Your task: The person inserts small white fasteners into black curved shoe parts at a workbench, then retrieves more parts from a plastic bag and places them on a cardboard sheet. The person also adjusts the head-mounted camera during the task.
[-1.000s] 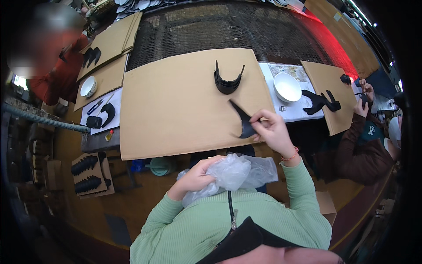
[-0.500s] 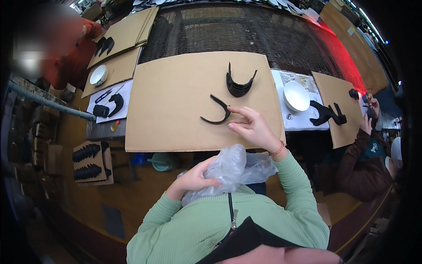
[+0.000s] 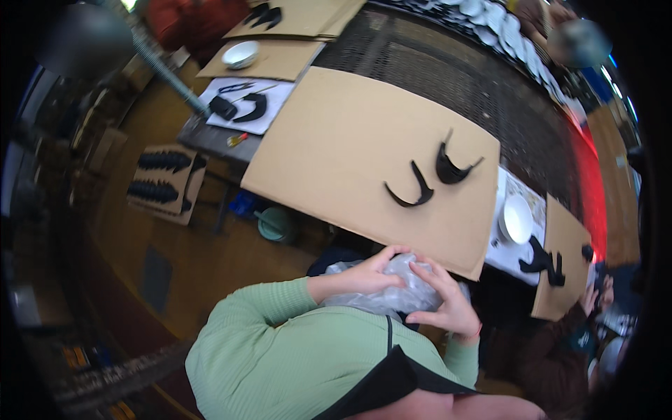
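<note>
A crumpled clear plastic bag (image 3: 400, 285) lies in my lap, just below the front edge of the cardboard sheet. My left hand (image 3: 372, 273) is closed on the bag's left side. At its right side is my right hand (image 3: 451, 301), thumb and fingers spread apart around the plastic, gripping nothing firmly. A single U-shaped black piece (image 3: 417, 197) rests on the cardboard (image 3: 336, 147) in front of me. Beside it, to the right, stands a nested stack of similar curved black pieces (image 3: 451, 169). What the bag holds, if anything, cannot be made out.
A white bowl (image 3: 516, 218) and black pieces (image 3: 539, 259) are on the right. On the left are another bowl (image 3: 240, 54), a black curved piece (image 3: 253, 108) and a blue-handled tool (image 3: 236, 87). Co-workers sit at both sides. Dark mesh (image 3: 434, 66) runs behind the cardboard.
My right hand has left the single black piece and come back to the plastic bag. That piece now lies closer to the stack. The view has turned, tilting the table.
</note>
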Tool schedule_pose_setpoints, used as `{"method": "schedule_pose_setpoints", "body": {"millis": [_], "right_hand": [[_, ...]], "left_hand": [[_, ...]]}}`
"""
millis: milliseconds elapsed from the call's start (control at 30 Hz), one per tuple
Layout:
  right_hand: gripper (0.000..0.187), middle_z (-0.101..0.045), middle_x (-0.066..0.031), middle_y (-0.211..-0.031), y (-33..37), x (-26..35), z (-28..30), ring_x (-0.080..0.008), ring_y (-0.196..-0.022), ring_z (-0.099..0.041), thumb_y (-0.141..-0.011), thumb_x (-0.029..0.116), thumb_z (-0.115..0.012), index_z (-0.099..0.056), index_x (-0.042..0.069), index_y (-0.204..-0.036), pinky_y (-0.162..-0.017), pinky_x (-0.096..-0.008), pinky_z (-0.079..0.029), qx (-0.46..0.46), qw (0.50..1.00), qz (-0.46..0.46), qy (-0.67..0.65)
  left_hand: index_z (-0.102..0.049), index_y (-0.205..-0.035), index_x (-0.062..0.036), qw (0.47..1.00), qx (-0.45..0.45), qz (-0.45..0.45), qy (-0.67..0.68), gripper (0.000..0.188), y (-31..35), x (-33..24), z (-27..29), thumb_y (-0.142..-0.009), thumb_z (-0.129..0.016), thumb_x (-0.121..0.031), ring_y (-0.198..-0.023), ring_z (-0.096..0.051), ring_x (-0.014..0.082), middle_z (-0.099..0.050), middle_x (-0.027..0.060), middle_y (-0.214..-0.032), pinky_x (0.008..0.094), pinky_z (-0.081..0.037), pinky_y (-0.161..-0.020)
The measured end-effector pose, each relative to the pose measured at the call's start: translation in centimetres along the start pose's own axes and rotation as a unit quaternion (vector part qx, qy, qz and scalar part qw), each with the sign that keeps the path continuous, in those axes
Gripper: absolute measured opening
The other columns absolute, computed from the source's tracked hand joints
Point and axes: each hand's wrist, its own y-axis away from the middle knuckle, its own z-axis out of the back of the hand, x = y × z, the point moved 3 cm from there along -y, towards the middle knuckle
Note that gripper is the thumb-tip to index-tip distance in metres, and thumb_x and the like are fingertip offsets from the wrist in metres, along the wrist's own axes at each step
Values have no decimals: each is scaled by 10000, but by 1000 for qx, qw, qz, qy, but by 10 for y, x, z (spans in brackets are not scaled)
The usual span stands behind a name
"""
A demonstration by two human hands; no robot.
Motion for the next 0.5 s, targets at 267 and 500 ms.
{"method": "schedule_pose_setpoints", "body": {"millis": [267, 500], "right_hand": [[298, -626, -92, -939, 28, -46, -46, -163, -844, -592, -713, 37, -696, -609, -27, -990, -748, -275, -464, -59, 985, -65, -148], [213, -618, 24, -849, 34, -72, -75, -43, -776, -512, -903, 173, -591, -626, -21, -984, -692, -241, -449, -31, 909, -222, -350]], "left_hand": [[-278, -1395, 28, 959, 226, 91, -143, 684, 17, -17, -8, -909, -571, -353, -1275, -383, 254, -388, 199, -1377, 339, -311, -1047], [-546, -1175, 21, 965, 38, -45, -254, 430, 12, -80, 25, -859, -647, -252, -742, -634, 138, -652, 108, -831, 281, -513, -680]]}}
